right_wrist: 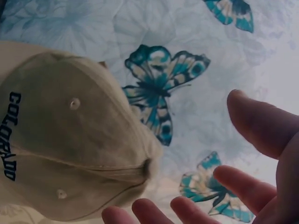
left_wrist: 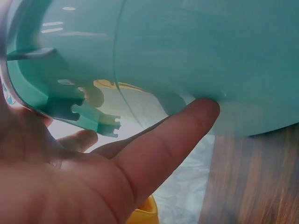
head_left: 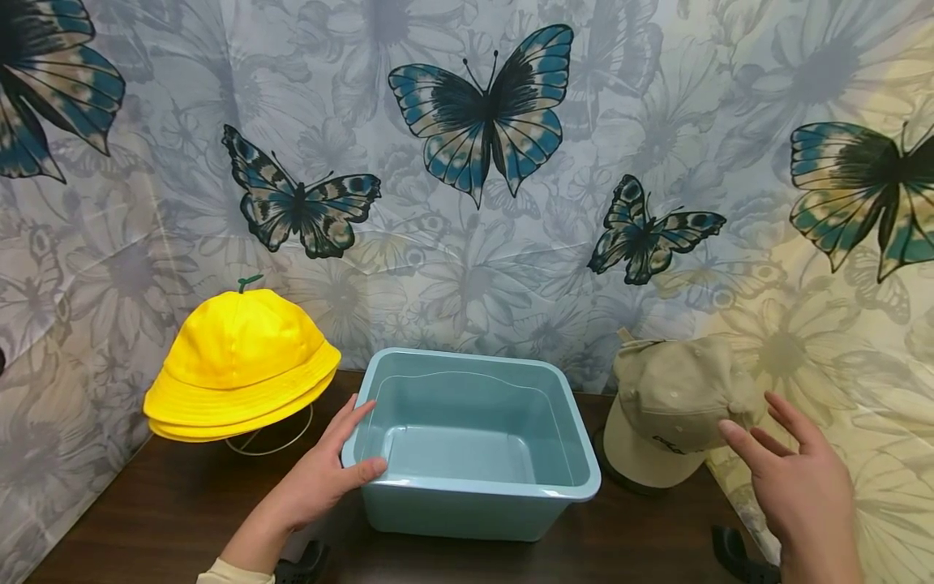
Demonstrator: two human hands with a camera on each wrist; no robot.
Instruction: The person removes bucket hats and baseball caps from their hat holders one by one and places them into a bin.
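Observation:
A light blue-green plastic tub (head_left: pixel 474 488) stands on the dark wooden table. My left hand (head_left: pixel 321 462) is at its near left corner, thumb and forefinger spread over the rim. In the left wrist view a straight finger (left_wrist: pixel 187 123) lies against the tub's glossy wall (left_wrist: pixel 196 51). My right hand (head_left: pixel 803 478) is raised at the right, fingers spread and holding nothing. Beside it, a beige baseball cap (head_left: pixel 674 397) rests brim toward me on a stand mostly hidden beneath it. The right wrist view shows dark "COLORADO" lettering on that cap (right_wrist: pixel 70 140).
Yellow bucket hats (head_left: pixel 244 357), stacked with a green sprout on top, sit on a wire stand (head_left: pixel 280 442) at the left of the table (head_left: pixel 182 503). Behind everything hangs a floral cloth (head_left: pixel 481 276) with printed butterflies.

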